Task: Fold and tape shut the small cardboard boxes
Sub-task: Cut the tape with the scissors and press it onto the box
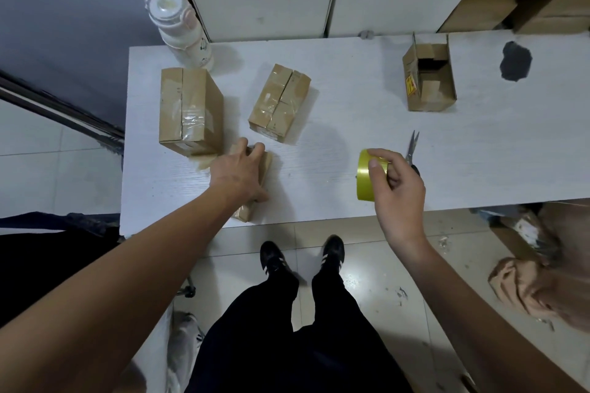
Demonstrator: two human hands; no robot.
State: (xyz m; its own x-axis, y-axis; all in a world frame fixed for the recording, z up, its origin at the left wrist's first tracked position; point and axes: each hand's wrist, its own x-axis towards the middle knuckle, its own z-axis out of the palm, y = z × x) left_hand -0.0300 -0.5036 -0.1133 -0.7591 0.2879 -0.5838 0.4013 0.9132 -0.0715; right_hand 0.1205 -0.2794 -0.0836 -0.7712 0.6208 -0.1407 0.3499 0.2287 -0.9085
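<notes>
My left hand [238, 174] lies palm-down over a small cardboard box [264, 166] near the table's front edge, fingers curled over its far side; most of the box is hidden. My right hand [391, 183] grips a yellow tape roll [365, 175] standing on edge on the white table [351, 124]. Two taped boxes sit behind: a taller one [190, 110] at the left and a smaller one [279, 102] in the middle. An open box [429, 78] with raised flaps stands at the back right.
Scissors [412, 148] lie just behind my right hand. A white bottle [182, 30] stands at the table's back left corner. A dark patch [514, 60] marks the table at far right. White cabinets and stacked cartons line the back; my feet stand below the front edge.
</notes>
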